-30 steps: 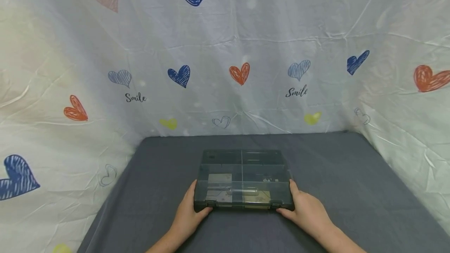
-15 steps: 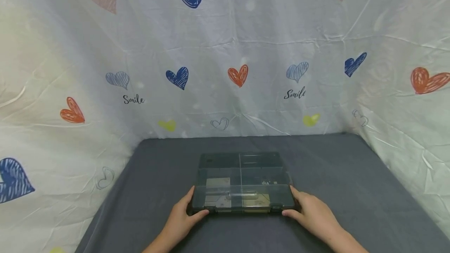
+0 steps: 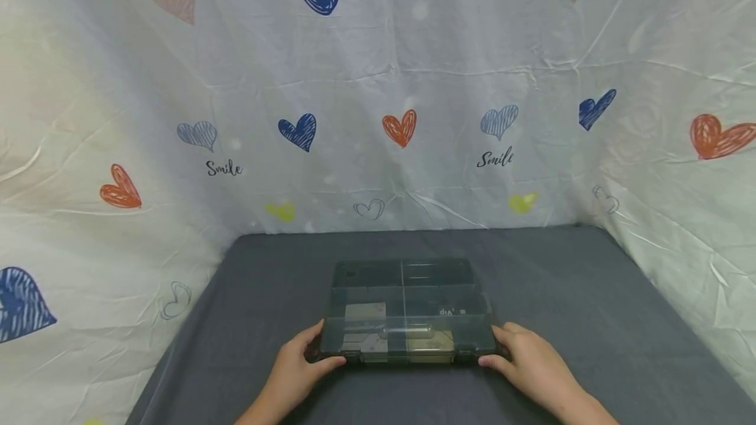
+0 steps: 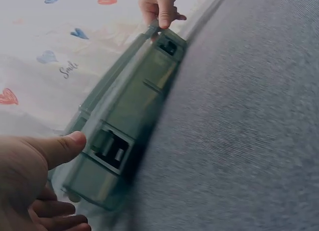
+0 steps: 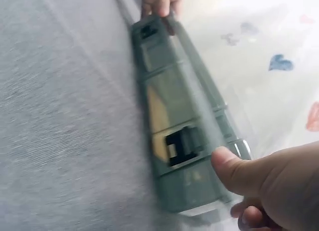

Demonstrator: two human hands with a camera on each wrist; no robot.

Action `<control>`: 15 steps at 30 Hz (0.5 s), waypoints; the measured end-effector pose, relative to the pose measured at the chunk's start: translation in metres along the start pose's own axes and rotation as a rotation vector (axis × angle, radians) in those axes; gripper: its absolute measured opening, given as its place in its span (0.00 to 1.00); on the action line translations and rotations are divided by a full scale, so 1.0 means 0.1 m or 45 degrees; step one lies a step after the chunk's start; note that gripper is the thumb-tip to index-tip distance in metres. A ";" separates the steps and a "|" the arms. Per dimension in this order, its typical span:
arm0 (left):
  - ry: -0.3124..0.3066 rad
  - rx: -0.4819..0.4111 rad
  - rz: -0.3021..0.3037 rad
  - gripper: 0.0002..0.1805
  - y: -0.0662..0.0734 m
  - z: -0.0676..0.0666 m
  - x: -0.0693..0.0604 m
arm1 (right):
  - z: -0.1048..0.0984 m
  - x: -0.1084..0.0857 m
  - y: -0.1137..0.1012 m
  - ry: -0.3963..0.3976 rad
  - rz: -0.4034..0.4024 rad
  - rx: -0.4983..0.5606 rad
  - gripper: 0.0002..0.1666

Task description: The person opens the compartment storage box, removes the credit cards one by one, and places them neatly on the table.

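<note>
Two grips (image 3: 292, 367) (image 3: 531, 361), thumbs (image 3: 331, 364) at box (image 3: 407, 310) front

Left hand (image 3: 289, 369), right hand (image 3: 537, 367): thumbs (image 4: 65, 148) pointing inward, fingers (image 4: 52, 208) curled.

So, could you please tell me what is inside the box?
The see-through box shows a pale piece, a yellowish piece and white lettering; anything beneath the two pieces is covered.

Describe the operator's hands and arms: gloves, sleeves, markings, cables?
Left hand and right hand: both bare, five-fingered, no gloves. No sleeves, cables or markings show up to the head view's edge. No rings on the visible fingers; some are partly hidden.
</note>
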State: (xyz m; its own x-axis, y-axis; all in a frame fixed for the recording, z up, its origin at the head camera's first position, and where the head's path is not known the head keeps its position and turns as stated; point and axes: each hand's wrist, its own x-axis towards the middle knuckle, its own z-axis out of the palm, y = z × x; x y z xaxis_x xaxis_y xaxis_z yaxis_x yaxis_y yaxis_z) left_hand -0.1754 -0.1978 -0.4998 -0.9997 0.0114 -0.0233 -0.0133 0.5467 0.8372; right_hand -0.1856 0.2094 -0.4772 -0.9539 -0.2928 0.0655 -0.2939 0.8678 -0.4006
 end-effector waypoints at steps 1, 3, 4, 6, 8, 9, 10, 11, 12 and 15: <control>0.002 -0.005 -0.003 0.51 0.02 -0.02 0.00 | -0.03 0.00 -0.01 0.002 -0.007 -0.002 0.30; 0.012 0.010 0.002 0.49 0.07 -0.05 -0.01 | -0.09 -0.01 -0.04 0.007 -0.024 -0.003 0.21; 0.015 0.014 0.003 0.48 0.09 -0.06 -0.01 | -0.12 -0.01 -0.05 0.005 -0.030 -0.001 0.18; 0.023 0.031 0.013 0.47 0.15 -0.09 0.00 | -0.18 0.00 -0.08 -0.007 -0.037 0.006 0.17; 0.029 0.043 0.016 0.46 0.20 -0.12 0.00 | -0.24 0.00 -0.11 -0.024 -0.043 0.014 0.18; 0.031 0.038 0.013 0.46 0.22 -0.14 -0.01 | -0.26 0.00 -0.12 -0.033 -0.044 0.018 0.19; 0.033 0.037 0.015 0.46 0.24 -0.15 0.00 | -0.29 0.01 -0.14 -0.040 -0.043 0.017 0.20; 0.038 0.040 0.021 0.46 0.26 -0.16 0.00 | -0.32 0.01 -0.15 -0.037 -0.046 0.015 0.18; 0.044 0.045 0.029 0.46 0.27 -0.17 0.00 | -0.34 0.02 -0.16 -0.032 -0.046 0.009 0.17; 0.061 0.067 0.073 0.47 0.32 -0.19 0.01 | -0.41 0.03 -0.20 -0.008 -0.043 -0.004 0.26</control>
State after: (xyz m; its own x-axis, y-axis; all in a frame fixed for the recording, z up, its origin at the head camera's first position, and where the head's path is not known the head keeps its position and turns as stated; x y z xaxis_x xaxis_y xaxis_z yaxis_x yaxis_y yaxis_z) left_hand -0.1777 -0.1961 -0.4624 -0.9987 0.0045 0.0510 0.0439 0.5892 0.8068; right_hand -0.1851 0.2077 -0.4314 -0.9431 -0.3244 0.0733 -0.3261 0.8586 -0.3956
